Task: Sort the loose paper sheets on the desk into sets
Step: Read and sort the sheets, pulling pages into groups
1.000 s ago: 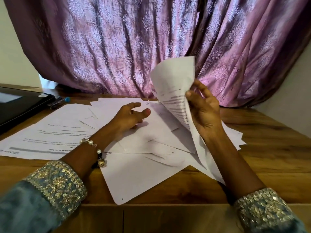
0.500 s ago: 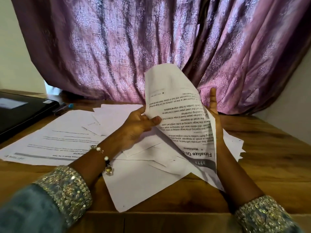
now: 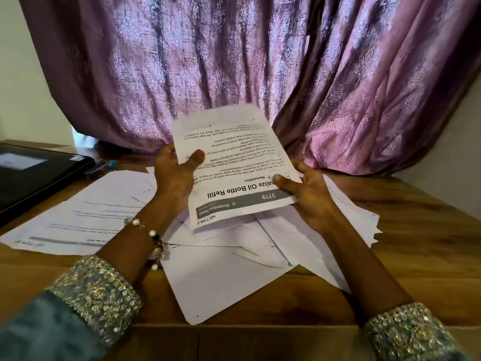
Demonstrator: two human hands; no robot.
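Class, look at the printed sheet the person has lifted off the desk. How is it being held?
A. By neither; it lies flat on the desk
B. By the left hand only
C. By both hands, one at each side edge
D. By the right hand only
C: the left hand and right hand each take a grip on a side edge of the printed sheet, raised above the loose sheets.

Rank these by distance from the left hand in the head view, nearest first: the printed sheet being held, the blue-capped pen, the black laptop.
1. Printed sheet, gripped by the left hand.
2. Blue-capped pen, to its left on the desk.
3. Black laptop, farther left at the desk's edge.
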